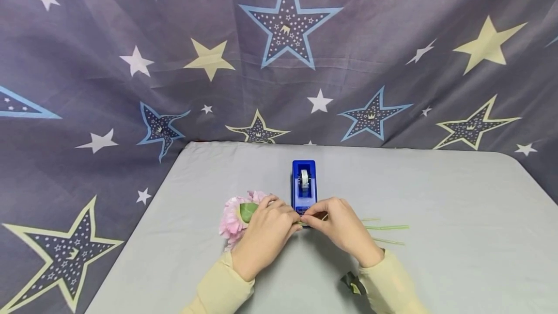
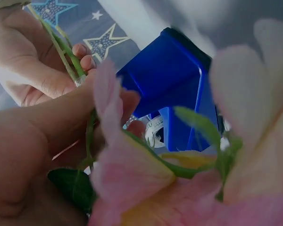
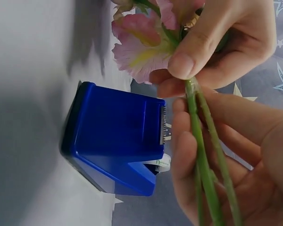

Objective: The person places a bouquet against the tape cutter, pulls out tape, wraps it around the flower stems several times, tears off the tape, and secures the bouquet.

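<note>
Pink artificial flowers (image 1: 232, 219) with a green leaf (image 1: 248, 211) lie sideways at my left hand (image 1: 269, 229). That hand pinches their green stems (image 3: 205, 174) just below the blooms, thumb against fingers. My right hand (image 1: 344, 229) meets it there, its thumb and fingertips pinching at the same spot, with the stems running across its palm. A shiny band of clear tape (image 3: 192, 86) shows around the stems between the two hands. Right behind the fingertips stands a blue tape dispenser (image 1: 305, 202) with a tape roll (image 1: 304, 179) in it.
A small dark green leafy piece (image 1: 352, 283) lies by the right sleeve (image 1: 390, 280). The grey-covered table (image 1: 457, 217) reaches back to a hanging cloth (image 1: 370, 28) printed with stars. Stem ends stick out to the right beyond the right hand.
</note>
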Available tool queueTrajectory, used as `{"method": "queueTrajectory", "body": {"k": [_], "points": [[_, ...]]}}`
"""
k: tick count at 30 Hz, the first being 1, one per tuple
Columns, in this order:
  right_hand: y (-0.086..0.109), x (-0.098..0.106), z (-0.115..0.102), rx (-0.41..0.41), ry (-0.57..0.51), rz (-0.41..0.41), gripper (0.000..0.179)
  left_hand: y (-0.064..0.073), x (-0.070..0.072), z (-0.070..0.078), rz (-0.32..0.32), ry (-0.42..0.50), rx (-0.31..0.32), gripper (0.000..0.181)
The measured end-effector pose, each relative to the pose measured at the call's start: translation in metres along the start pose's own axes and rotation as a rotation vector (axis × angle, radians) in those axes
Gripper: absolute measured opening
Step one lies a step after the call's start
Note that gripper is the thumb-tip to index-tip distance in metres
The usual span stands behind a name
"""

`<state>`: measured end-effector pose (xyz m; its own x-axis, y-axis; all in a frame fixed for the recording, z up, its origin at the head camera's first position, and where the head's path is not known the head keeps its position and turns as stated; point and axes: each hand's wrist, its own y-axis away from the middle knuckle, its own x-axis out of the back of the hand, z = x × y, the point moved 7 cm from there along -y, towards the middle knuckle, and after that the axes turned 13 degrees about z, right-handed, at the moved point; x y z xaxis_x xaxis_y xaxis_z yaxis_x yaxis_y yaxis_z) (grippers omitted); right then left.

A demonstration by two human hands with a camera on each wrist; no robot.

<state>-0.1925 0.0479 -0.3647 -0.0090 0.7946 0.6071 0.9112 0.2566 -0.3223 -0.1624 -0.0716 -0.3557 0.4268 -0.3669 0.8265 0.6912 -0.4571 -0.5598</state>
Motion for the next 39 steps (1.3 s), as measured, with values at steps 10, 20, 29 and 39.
{"method": "queueTrajectory", "body": {"k": [10,20,29,39], "points": [[0.000,0.000,0.001,0.001,-0.027,0.000,0.010,0.001,0.001,-0.003,-0.038,0.045,-0.029,0.017],[0.000,0.000,0.001,0.007,0.012,0.014,0.011,-0.001,0.003,0.000,0.040,-0.050,-0.075,0.013],[0.000,0.001,0.003,-0.009,0.015,-0.009,0.011,-0.002,0.000,0.007,0.088,-0.176,-0.121,0.003],[0.001,0.002,0.005,-0.043,-0.038,-0.071,0.013,-0.001,0.002,0.013,0.127,-0.211,-0.167,0.008]]}}
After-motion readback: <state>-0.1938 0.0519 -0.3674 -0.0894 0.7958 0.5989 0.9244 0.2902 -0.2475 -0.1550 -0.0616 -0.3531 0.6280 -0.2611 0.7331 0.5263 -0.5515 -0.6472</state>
